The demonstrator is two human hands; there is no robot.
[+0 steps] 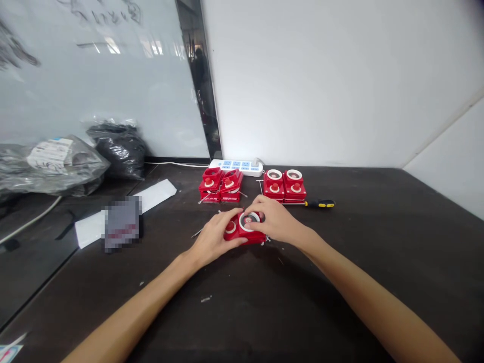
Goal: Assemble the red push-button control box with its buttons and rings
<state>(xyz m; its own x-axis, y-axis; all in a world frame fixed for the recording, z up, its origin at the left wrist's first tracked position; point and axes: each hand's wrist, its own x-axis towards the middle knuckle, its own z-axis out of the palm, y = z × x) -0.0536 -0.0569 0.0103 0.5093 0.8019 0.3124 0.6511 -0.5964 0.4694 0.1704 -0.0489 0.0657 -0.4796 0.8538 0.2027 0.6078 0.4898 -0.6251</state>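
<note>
A red plastic unit [244, 233] with a white ring and a round red button on top lies on the dark table [340, 282] in the middle. My left hand [214, 237] grips its left side, fingers curled round the edge. My right hand [274, 222] holds its right side, with fingertips pressed on the white ring. Behind them stand two stacks of like red units, one at the left [221, 185] and one at the right [285, 185].
A yellow-and-black screwdriver [320, 203] lies right of the right stack. A white power strip [236, 166] sits against the wall. White paper [151, 199] and a dark blurred item [121, 223] lie at the left, with plastic bags [75, 161] behind.
</note>
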